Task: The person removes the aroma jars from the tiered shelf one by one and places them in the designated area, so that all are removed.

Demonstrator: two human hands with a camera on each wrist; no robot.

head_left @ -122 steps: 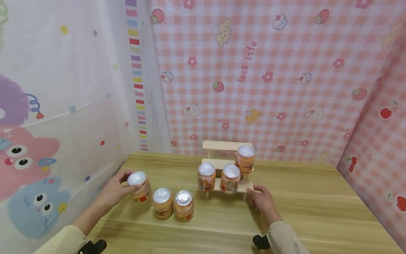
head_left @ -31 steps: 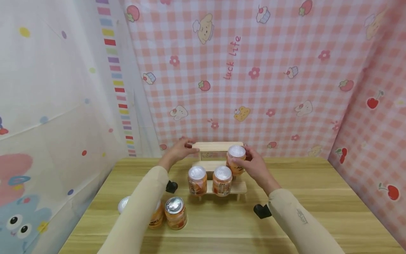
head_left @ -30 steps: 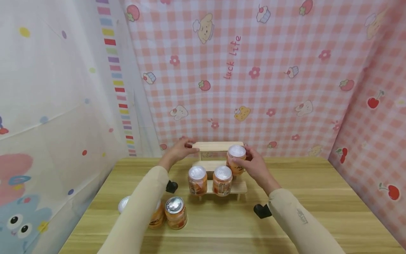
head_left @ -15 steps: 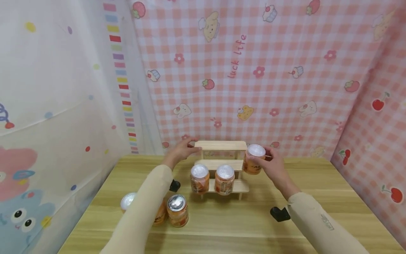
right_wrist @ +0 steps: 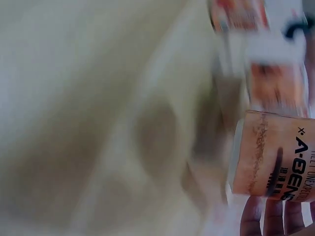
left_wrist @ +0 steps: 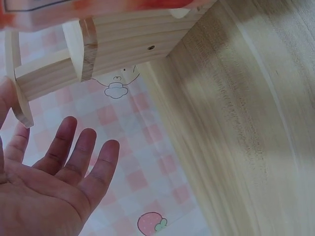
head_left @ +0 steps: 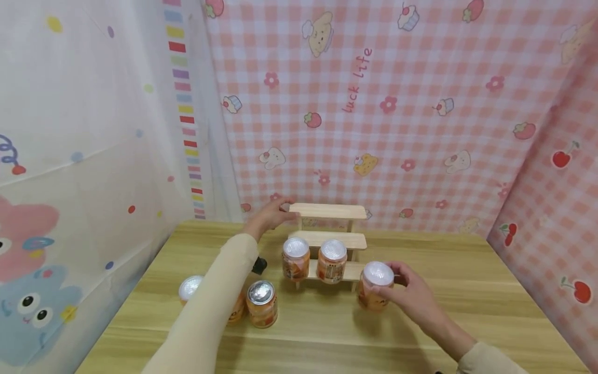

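Note:
My left hand (head_left: 271, 214) pinches the left end of the top board of a small three-step wooden stand (head_left: 329, 210). In the left wrist view its thumb and index finger meet the board's end, while the other fingers (left_wrist: 101, 167) spread free. My right hand (head_left: 416, 296) grips an orange can (head_left: 371, 298) with a silver lid, low in front of the stand's right end. Black lettering shows on the held can (right_wrist: 275, 155) in the right wrist view. On the lowest step, an orange can (head_left: 296, 264) stands left of another can (head_left: 331, 266).
At the front left of the wooden table (head_left: 322, 332) stands one can (head_left: 262, 309). Two more cans sit left of it, partly hidden by my left sleeve (head_left: 201, 306). A pink checked cloth (head_left: 397, 130) hangs behind the table, with a white printed cloth (head_left: 107, 171) at the left.
My left hand has gone from a can at the left to the stand's top board. My right hand has taken the can off the middle step, carrying it right, then forward and down.

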